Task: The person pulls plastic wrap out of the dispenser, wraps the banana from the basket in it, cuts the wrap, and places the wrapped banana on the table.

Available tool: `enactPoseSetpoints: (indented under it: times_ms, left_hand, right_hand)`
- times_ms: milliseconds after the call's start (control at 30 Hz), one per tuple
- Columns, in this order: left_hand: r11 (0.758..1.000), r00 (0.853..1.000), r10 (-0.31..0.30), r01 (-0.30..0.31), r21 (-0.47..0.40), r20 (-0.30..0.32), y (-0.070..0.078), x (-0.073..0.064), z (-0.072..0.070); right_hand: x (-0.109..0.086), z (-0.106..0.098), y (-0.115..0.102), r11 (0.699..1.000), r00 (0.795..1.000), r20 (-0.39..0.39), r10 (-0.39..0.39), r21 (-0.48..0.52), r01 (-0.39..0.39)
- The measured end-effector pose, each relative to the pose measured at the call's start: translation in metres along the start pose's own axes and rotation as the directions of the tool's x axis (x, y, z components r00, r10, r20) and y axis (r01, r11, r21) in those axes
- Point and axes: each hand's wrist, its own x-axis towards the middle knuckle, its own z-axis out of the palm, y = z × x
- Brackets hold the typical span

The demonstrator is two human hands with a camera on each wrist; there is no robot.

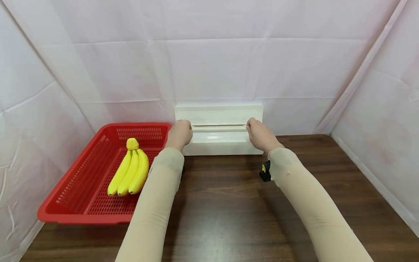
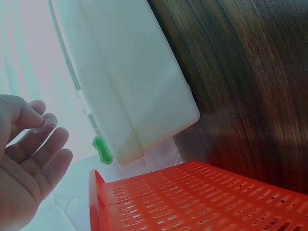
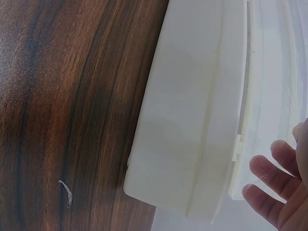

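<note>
A white cling film dispenser (image 1: 222,148) stands against the back curtain with its lid (image 1: 219,113) raised. My left hand (image 1: 179,135) is at its left end, thumb and forefinger pinched together. A shiny scrap of clear cling film (image 2: 47,126) shows at those fingertips in the left wrist view, the other fingers loosely bent. At the dispenser's right end, my right hand (image 1: 261,136) pinches the film's other side, its thumb hidden in the right wrist view. Between the hands the film is almost invisible. A small green piece (image 2: 102,149) sits at the dispenser's left end.
Left of the dispenser is a red slotted plastic basket (image 1: 78,218), holding a bunch of yellow bananas (image 1: 131,171). Everything stands on a dark wooden table (image 1: 222,203). White curtains (image 1: 216,69) enclose the back and sides. A small pale scrap (image 3: 67,195) lies on the wood.
</note>
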Motion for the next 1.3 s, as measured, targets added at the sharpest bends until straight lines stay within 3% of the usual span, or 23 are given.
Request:
enactPoseSetpoints:
  times_ms: [300,567,867,1300]
  left_hand:
    - [0.998,1.0,-0.016,0.017,-0.068,0.014,-0.003,-0.002,0.001]
    - [0.996,0.998,-0.022,0.028,-0.087,0.067,-0.005,-0.003,-0.002]
    - [0.993,0.999,0.028,-0.023,-0.112,0.046,-0.004,-0.004,-0.01]
    - [0.992,0.997,0.074,-0.071,-0.106,0.022,-0.004,-0.001,-0.009]
  right_hand:
    - [0.002,0.0,0.0,1.0,1.0,-0.001,0.001,0.018,-0.001]
    - [0.002,0.0,-0.001,1.0,1.0,0.004,-0.002,0.031,0.002]
    - [0.003,-0.004,0.001,0.997,0.999,0.017,-0.038,0.063,0.037]
    - [0.008,-0.007,0.004,0.998,0.999,-0.007,-0.041,0.053,0.041]
